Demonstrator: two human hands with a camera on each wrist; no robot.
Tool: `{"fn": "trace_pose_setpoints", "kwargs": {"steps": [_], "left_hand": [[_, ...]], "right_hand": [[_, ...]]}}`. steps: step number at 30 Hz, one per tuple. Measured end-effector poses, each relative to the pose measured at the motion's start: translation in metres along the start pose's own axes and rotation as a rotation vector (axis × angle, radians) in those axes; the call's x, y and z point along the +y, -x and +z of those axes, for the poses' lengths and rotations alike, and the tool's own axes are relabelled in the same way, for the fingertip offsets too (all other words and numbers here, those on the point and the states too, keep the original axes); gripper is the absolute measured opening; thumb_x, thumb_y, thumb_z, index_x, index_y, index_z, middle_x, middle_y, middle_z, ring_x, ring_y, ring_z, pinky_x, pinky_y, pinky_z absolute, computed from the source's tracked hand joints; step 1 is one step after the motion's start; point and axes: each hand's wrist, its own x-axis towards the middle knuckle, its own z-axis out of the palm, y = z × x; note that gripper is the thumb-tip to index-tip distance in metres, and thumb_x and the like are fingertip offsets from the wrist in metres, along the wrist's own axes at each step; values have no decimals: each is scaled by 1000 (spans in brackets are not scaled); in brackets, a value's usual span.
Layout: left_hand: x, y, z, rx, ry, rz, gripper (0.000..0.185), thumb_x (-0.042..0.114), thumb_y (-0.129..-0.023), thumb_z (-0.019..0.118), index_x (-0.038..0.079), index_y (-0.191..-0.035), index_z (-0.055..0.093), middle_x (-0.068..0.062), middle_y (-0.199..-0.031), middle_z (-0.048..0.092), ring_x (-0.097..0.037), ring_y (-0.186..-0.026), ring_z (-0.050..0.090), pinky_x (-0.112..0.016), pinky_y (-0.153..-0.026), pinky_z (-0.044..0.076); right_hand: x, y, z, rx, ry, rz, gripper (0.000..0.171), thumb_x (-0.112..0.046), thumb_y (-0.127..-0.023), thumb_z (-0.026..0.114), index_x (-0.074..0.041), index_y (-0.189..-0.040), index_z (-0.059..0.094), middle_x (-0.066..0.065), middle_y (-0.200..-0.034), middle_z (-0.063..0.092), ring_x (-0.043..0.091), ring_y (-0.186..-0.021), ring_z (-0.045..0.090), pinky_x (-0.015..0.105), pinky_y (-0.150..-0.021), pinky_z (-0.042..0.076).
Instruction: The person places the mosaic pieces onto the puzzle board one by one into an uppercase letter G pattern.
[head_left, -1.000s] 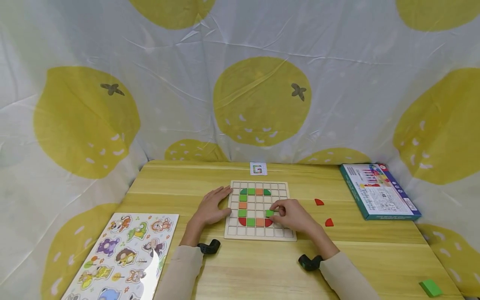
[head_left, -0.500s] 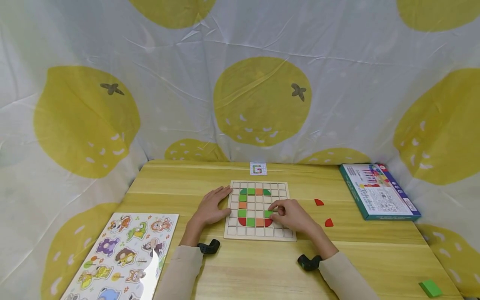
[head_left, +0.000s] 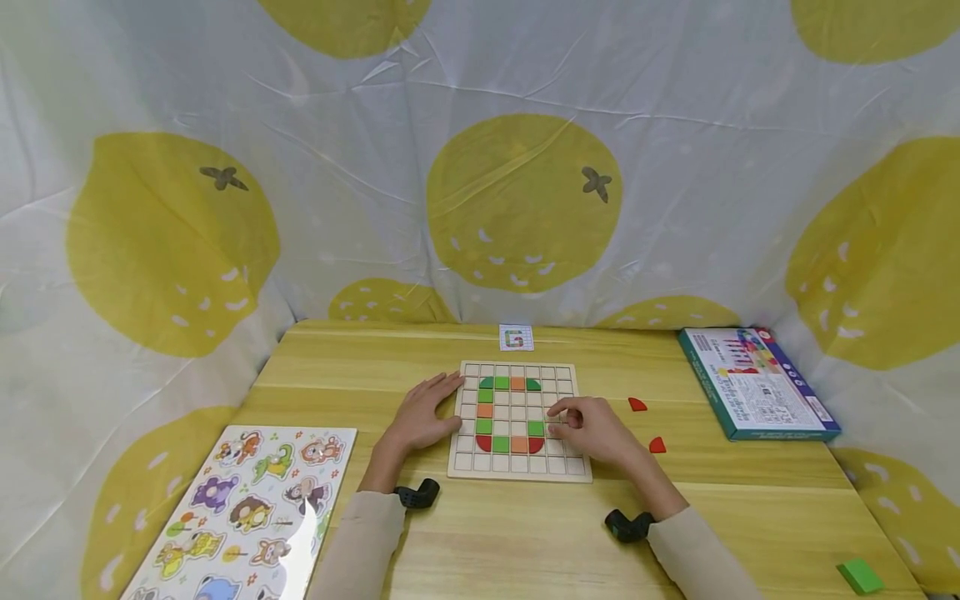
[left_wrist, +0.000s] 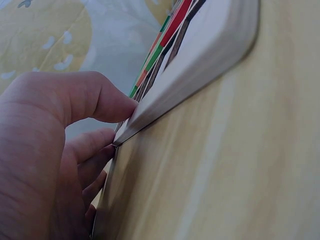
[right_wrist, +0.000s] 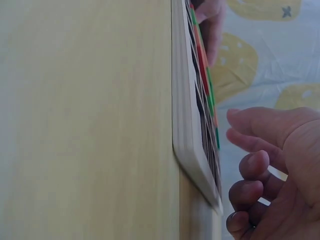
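Observation:
In the head view, a pale wooden grid board [head_left: 517, 463] lies mid-table. Green, orange and red tiles on it form a loop with a gap on its right side. My left hand [head_left: 423, 418] rests against the board's left edge, its thumb [left_wrist: 112, 102] on the rim in the left wrist view. Just right of a green square tile [head_left: 536, 428], seated in its cell above a red rounded corner tile [head_left: 536, 445], my right hand [head_left: 596, 432] hovers over the board. Its thumb and forefinger stand apart with nothing between them; the other fingers curl loosely in the right wrist view.
Two red quarter-round tiles [head_left: 637, 404] lie right of the board. Behind it sits a small pattern card [head_left: 517, 337] showing a G. A flat game box [head_left: 759, 383] is at the back right, a green block [head_left: 860, 575] at the front right, an animal puzzle [head_left: 243, 487] at left.
My right hand has let go of the green square tile, now flat in its cell, and drawn slightly right. The left hand has stayed put.

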Motion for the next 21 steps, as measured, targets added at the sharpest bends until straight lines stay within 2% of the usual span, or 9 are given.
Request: {"fn": "trace_pose_setpoints", "kwargs": {"steps": [9,16,21], "left_hand": [[-1,-1,0,-7,0,-3,78,37,-87,61,22,-161,40,1,-168,35,-28,-159,23,-54,-129,17],[-1,-1,1,-3,-3,-12,79,36,-86,62,23,-161,40,2,-168,35,-27,-159,24,-54,-129,18],[0,-1,1,-7,-1,-8,78,37,-87,61,24,-161,39,3,-168,35,-27,-159,23,-54,-129,18]], "right_hand": [[21,16,-25,72,5,18,20,-21,-94,76,-13,-112,76,-2,-66,49,10,-58,42,22,-55,35],[46,27,-50,137,49,6,24,-20,-94,76,-6,-113,75,0,-67,51,9,-56,40,24,-54,36],[68,33,-69,177,60,60,27,-20,-93,76,-6,-116,74,1,-72,52,10,-59,43,24,-53,37]]}}
